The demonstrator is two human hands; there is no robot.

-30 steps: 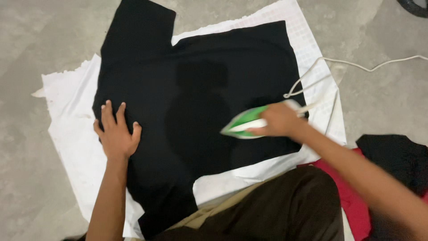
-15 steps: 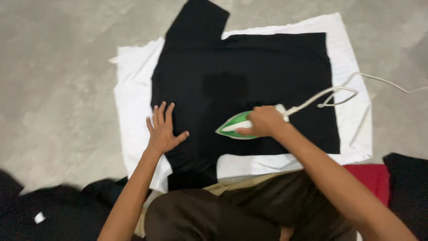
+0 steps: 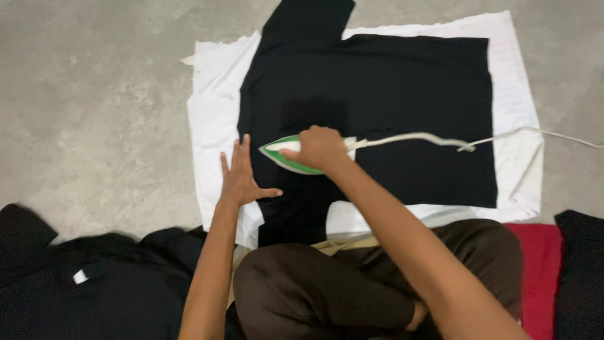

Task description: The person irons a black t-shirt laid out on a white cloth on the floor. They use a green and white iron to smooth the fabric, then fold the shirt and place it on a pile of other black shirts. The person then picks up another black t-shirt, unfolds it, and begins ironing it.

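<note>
A black shirt (image 3: pixel 402 101) lies spread flat on a white cloth (image 3: pixel 211 94) on the grey floor. My right hand (image 3: pixel 318 146) grips the handle of a green and white iron (image 3: pixel 277 154), which rests on the shirt's left part with its tip pointing left. The iron's white cord (image 3: pixel 440 138) trails off to the right across the shirt. My left hand (image 3: pixel 240 177) lies flat with fingers spread, pressing the shirt's left edge and the white cloth, just below and left of the iron.
A heap of black clothes (image 3: pixel 82 283) lies at the lower left. A red cloth (image 3: pixel 538 271) and another black garment (image 3: pixel 582 271) lie at the lower right. My crossed legs in brown trousers (image 3: pixel 327 289) sit at the bottom centre. Grey concrete floor (image 3: pixel 88 94) surrounds the cloth.
My right hand has slid the iron leftwards across the shirt, close to my left hand. The left hand stays pressed on the shirt's edge. The view has shifted left.
</note>
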